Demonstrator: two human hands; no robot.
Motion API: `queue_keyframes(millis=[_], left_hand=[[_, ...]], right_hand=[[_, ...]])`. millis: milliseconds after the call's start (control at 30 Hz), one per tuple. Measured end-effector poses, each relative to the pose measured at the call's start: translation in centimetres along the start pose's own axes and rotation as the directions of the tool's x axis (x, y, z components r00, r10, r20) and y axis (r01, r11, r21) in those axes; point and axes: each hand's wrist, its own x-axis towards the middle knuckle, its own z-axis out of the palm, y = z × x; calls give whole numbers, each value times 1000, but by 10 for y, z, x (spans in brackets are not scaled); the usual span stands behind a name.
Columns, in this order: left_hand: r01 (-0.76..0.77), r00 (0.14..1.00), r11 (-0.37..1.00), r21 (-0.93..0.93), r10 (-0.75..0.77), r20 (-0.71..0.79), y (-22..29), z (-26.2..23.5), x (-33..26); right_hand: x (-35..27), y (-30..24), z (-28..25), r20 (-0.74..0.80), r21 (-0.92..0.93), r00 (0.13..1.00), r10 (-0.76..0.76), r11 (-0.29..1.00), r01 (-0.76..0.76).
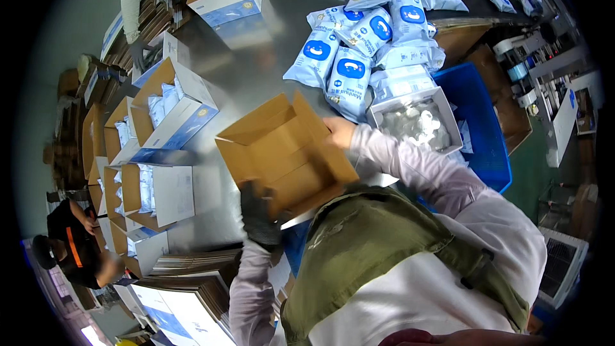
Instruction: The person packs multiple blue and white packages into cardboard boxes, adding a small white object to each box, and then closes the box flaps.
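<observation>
Gripping open carton (282, 150) over near side of worktop (259, 83), mouth up, w/ gloved L hand (259, 214) on near-left side, bare R hand (339, 133) on right wall, prob. bracing opp. sides for steadiness. See packs (350, 69) heaped just beyond R hand, prob. for quick reach; part-filled cartons (186, 123) grouped left, prob. out of the way.

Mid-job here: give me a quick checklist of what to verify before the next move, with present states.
1. Left hand on the brown carton: ok; gloved, at its near left side.
2. Right hand on the carton: ok; ungloved, at its right wall.
3. Carton interior clear: ok; only brown cardboard shows.
4. Carton underside closed: cannot tell; hidden from this view.
5. Blue-and-white packs close by: ok; piled beyond the right hand.
</observation>
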Motion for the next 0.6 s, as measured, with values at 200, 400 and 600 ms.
queue_keyframes(millis=[200,400,600], left_hand=[[856,396,433,281,-900,181,-168,-1,-91],[911,365,380,159,-924,114,-153,-21,-63],[942,304,314,119,-948,95,-146,-18,-57]], right_hand=[[26,42,75,28,36,901,434,900,-434],[88,-27,-45,144,-771,989,-16,624,122],[90,13,-187,593,-805,800,-91,-106,584]])
